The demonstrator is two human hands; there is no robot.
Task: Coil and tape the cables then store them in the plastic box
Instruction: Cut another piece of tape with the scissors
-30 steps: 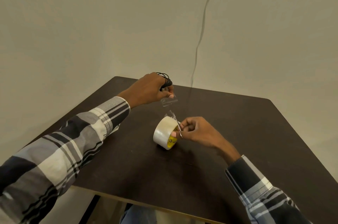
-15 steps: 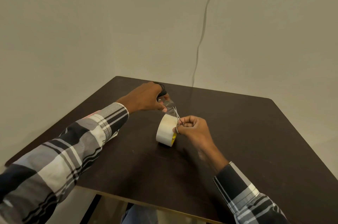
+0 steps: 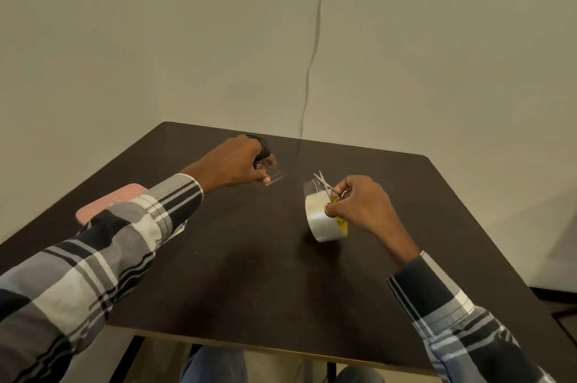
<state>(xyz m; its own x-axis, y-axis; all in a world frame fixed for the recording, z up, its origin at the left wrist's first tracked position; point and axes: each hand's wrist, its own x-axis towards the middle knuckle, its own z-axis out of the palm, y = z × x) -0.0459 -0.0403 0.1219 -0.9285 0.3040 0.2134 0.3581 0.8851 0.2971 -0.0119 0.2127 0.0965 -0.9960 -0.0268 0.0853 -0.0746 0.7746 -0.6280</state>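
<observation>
Holding a small coiled black cable bunched in its curled fingers, the left hand is also pinching a short cut strip of clear tape between thumb and fingertip, toward the far edge of the dark table and left of its middle. Over toward the right side, the right hand is gripping both a pair of small scissors — blades pointing up and away — and the tape roll, which is standing on its edge on the table top; the fingers are curled through the scissor loops and round the roll. The strip and the roll are lying well apart, so the piece looks already severed and the wrapping step appears to be next. The likely trouble: the loose strip is hanging by one end only, so it could be folding onto itself or sticking to the fingers before reaching the coil; and with one hand doing both jobs, the coil could be springing open if that grip slackens. The scissors' open points near the roll's free end might also be snagging it. Counting: one coil of cable, one strip, one roll, one pair of scissors, two hands, and one pink flat object at the table's left edge, half hidden by the sleeve. No plastic box is showing in this view.
</observation>
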